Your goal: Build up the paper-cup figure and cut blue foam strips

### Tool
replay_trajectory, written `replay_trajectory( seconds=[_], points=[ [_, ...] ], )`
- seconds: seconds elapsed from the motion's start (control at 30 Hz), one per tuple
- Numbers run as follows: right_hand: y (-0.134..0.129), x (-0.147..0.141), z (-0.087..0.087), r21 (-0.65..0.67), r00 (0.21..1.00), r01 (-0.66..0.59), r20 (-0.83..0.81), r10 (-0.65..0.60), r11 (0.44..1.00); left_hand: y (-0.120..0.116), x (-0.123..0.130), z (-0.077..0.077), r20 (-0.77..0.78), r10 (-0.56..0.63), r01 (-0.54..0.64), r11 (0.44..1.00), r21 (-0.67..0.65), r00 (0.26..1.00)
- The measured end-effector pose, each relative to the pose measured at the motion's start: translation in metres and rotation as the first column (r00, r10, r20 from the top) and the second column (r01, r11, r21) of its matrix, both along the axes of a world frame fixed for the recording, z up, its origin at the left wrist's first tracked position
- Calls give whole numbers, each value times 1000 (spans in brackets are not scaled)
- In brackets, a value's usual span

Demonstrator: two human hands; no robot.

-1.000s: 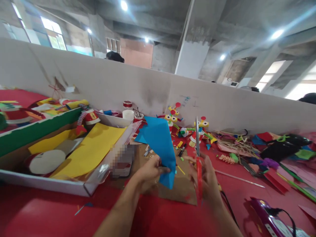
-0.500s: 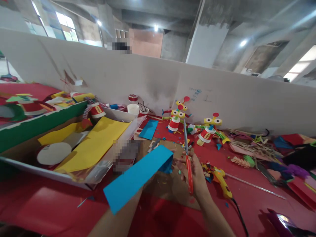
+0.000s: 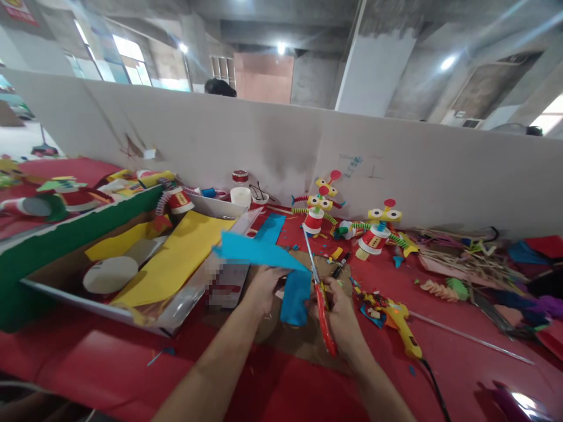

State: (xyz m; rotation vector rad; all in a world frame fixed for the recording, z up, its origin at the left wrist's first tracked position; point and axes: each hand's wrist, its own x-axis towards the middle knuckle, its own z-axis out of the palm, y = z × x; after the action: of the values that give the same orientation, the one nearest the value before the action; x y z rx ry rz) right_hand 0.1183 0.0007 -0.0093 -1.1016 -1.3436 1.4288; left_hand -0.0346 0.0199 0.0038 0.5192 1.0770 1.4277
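My left hand (image 3: 264,288) is closed on a folded strip of blue paper (image 3: 253,249), one part reaching left above the fingers and another hanging down to the right. Some of the fingers are hidden by the paper. In my right hand (image 3: 342,309) is a pair of scissors (image 3: 324,322) with red handles, its blades pointing up and away. The scissors sit right beside the paper's right edge; I cannot tell whether the blades touch it. Beneath both hands lies a brown board (image 3: 281,346) with scraps. Another blue sheet (image 3: 270,228) lies beyond.
To the left stands an open box (image 3: 145,319) with yellow sheets (image 3: 180,249). A yellow glue gun (image 3: 402,329) with a cord lies right of my hand. Paper-cup figures (image 3: 373,237) stand near the white partition (image 3: 272,135). Thin sticks (image 3: 461,261) are piled at the right.
My left hand has turned the blue strip, so its long end now points left and away instead of toward me. The scissors have tilted, their tips leaning left.
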Motion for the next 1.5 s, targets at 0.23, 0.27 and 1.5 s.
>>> replay_trajectory(
  seconds=[0.23, 0.27, 1.5],
  points=[
    [1, -2, -1, -12, 998, 49, 45, -49, 999, 14, 9, -3, 92, 123, -128, 991, 43, 988],
    [2, -2, -3, -19, 998, 52, 46, -51, 998, 14, 9, -5, 83, 113, -119, 991, 64, 990],
    [-39, 3, 0, -264, 970, -242, -60, 235, 934, 36, -35, -14, 354, 140, -205, 967, 151, 925]
  ],
)
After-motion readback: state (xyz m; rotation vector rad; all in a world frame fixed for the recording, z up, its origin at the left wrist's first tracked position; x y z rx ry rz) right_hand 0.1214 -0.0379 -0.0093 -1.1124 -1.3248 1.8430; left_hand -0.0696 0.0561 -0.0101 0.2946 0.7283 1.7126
